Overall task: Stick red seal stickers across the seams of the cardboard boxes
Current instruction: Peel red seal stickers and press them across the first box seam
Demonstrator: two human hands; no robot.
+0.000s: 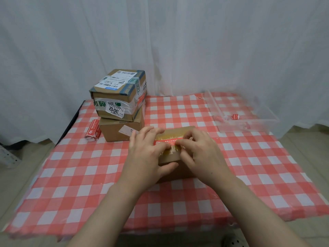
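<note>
A small brown cardboard box [170, 157] with yellowish tape on its top stands at the middle of the checked table. A red seal sticker [166, 141] with white print lies across its top seam. My left hand [147, 154] rests on the box's left side, fingers spread flat over the sticker's left end, thumb against the front face. My right hand [199, 154] covers the right part, its fingertips bent down onto the sticker's right end. Much of the box is hidden under both hands.
Two taped cardboard boxes [119, 100] are stacked at the back left, with a roll of red stickers [93, 130] beside them. A clear plastic bin [240, 111] holding a red sticker scrap [235, 117] stands at the back right. White curtains hang behind the table [89, 175].
</note>
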